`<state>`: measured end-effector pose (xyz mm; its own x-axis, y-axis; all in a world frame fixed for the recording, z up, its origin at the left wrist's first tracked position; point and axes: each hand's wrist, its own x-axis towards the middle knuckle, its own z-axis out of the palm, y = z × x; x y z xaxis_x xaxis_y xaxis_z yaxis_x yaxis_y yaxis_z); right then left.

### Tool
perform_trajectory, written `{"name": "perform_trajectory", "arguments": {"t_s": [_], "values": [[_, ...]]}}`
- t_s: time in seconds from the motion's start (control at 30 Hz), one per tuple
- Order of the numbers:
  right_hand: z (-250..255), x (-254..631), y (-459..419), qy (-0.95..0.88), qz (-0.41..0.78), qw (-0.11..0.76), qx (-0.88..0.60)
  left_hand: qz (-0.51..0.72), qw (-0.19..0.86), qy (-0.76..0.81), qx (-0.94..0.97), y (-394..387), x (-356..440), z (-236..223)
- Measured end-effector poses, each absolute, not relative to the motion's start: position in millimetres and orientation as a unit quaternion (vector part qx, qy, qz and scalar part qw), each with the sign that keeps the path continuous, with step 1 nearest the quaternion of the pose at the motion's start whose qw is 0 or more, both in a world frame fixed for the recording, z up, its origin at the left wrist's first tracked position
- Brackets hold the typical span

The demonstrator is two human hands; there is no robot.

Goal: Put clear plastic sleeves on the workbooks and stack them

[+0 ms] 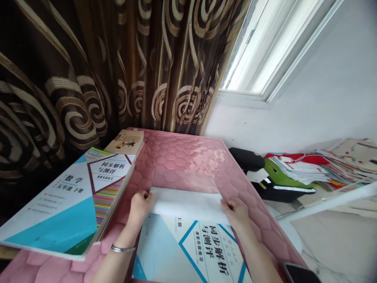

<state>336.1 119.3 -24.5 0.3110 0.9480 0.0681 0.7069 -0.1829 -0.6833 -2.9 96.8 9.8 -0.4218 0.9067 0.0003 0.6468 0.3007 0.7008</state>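
A workbook (pixel 165 243) with a white and light-blue cover lies in front of me, turned sideways, with its lower part cut off by the view. Across its far edge runs a white sheet (pixel 185 202), curled or folded over. Beyond the sheet a strip of clear film (pixel 184 181) spreads over the pink surface. My left hand (pixel 141 206), closed, pinches the left end of the white sheet; a silver bangle circles that wrist. At the opposite end, my right hand (pixel 234 212) grips the sheet's right corner between thumb and fingers.
A stack of workbooks (pixel 70 192) and a tan book (pixel 126 142) are at the left on the pink padded table cover (pixel 167 151). A dark phone-like device (pixel 302 273) sits lower right. Papers (pixel 294 169) and a black case (pixel 247 157) lie beyond the right edge. Patterned curtains (pixel 159 70) hang behind.
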Motion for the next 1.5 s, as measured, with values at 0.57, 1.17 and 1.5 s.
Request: {"name": "perform_trajectory", "arguments": {"t_s": [0.57,1.17,1.5], "values": [[-15,334,122,-0.544,0.210,0.292,-0.758,0.273,0.166,0.786,0.529,98,0,6],[-21,328,117,-0.560,0.154,0.263,-0.771,0.204,0.164,0.825,0.500,96,2,12],[-10,333,109,-0.529,0.224,0.298,-0.762,0.201,0.161,0.824,0.505,97,1,10]]}}
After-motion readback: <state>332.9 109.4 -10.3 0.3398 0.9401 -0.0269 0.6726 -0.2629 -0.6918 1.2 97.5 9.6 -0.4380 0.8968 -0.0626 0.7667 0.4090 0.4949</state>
